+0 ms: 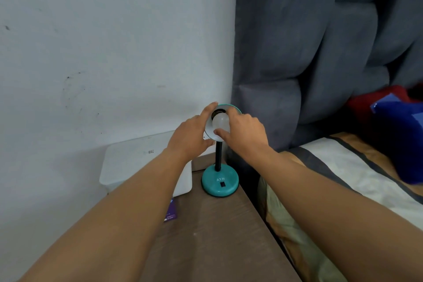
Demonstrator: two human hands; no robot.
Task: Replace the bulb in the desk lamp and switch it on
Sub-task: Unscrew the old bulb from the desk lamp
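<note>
Your right hand (246,131) has its grip closed on the bulb (220,122), which sits at the socket inside the lamp shade (231,107). Your left hand (191,136) clasps the shade's rim. Cross-threading is likely if the bulb enters tilted. The teal base (220,182) stands near the bench (217,236) edge; sideways force may tip it toward the bed (343,167).

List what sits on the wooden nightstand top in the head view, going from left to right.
White box → purple card → teal lamp base. Past the nightstand's right edge comes the bed.
</note>
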